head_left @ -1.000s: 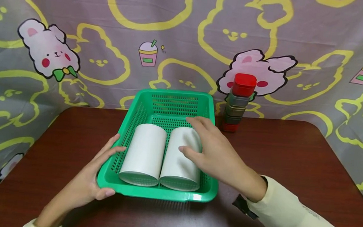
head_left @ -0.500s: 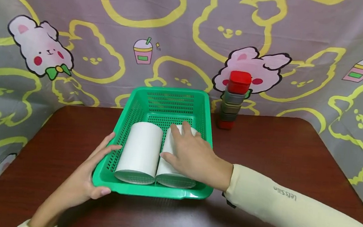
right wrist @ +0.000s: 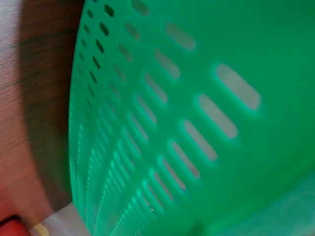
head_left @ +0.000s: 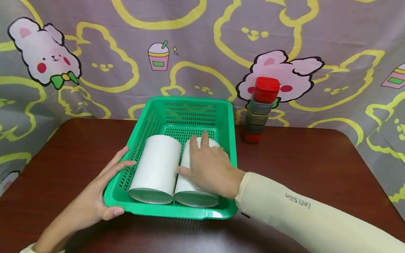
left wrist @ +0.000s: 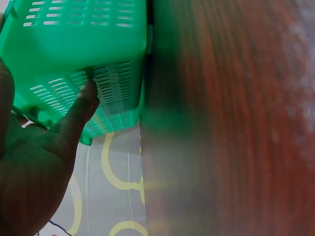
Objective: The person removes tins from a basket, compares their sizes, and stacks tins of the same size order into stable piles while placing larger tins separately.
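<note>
Head view: your left hand (head_left: 95,197), fingers spread, grips the near-left corner of the green basket (head_left: 166,211) — your right hand (head_left: 208,165) curves round the right white cylinder (head_left: 184,184), lying in the basket beside the left white cylinder (head_left: 157,162).

Left wrist: your fingertip (left wrist: 88,92) touches the basket's slotted wall.

Right wrist: slotted basket wall, blurred — beside it, the brown table (right wrist: 29,123).

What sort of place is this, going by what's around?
Probably an indoor tabletop work area, though the room itself isn't shown: there's a dark reddish-brown table, a cartoon-printed cloth hanging behind it, and a green basket with white cylinders inside.
</note>
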The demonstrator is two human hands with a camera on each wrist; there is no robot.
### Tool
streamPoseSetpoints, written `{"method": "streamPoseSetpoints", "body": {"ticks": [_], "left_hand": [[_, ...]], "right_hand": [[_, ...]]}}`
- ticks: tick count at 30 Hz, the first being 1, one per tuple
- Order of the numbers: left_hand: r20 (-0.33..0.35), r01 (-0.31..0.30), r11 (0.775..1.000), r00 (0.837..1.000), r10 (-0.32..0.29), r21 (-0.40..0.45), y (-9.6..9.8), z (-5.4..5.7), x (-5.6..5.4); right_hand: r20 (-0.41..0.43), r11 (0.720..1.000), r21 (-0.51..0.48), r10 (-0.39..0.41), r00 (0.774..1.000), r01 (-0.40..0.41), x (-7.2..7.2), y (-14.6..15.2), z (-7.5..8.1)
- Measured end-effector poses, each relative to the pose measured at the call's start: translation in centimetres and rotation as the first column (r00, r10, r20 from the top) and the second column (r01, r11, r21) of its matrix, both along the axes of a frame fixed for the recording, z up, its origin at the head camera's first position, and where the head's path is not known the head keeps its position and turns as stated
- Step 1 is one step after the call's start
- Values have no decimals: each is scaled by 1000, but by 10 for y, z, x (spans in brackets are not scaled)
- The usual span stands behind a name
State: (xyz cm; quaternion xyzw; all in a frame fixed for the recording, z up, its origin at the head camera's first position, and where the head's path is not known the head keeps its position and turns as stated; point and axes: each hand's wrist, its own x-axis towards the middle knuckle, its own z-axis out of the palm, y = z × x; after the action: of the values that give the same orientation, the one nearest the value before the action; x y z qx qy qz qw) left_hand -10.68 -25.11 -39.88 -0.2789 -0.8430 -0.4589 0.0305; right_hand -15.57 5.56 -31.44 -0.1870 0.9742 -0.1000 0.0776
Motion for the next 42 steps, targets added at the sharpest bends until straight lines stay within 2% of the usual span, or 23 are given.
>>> {"method": "streamPoseSetpoints", "body": {"ticks": [7,11,26,34,42], "left_hand": [[23,-5,1000,1000,5,1,0,1,1],[12,2,1000,1000,-2,3,0,1,0],[-21,12,1000,1000,-12,9,-1,2,-2],[6,-6,1000,1000,6,7,1,5,-1],[-6,9,1000,1000,-9,12,2,6,-1]], "right_hand": [[3,993,121,-10,1000,9,-6,-12,-6],[-4,991,132,-14,1000,15,-6,-14,-6],[90,993,32,-112,990,110,-14,-13,-11],[131,987,-2,-160,978,162,-19,-13,-13],[162,978,-126,-147,976,168,-23,-5,-15]]}}
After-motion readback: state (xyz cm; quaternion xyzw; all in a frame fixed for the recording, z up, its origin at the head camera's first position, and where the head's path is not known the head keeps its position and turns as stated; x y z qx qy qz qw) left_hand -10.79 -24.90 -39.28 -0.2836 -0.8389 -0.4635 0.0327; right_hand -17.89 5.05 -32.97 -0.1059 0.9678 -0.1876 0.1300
